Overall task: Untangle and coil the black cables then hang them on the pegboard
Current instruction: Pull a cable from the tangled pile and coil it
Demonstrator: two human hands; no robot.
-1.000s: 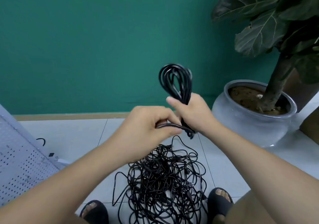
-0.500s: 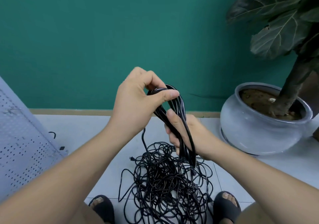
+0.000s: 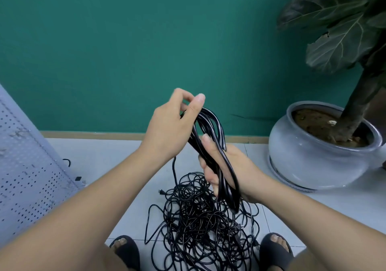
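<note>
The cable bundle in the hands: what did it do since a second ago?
The coiled bundle tipped from upright to leaning left. The left hand rose from its lower end to its top loops, where it pinches a strand. The right hand kept its grip on the middle. The tangled pile on the floor, the pegboard and the plant pot stayed put.

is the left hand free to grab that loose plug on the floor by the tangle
Probably not yet: the left hand is pinching the top of the coiled cable that the right hand grips. The plug lies unobstructed below it, so letting go should suffice.
</note>
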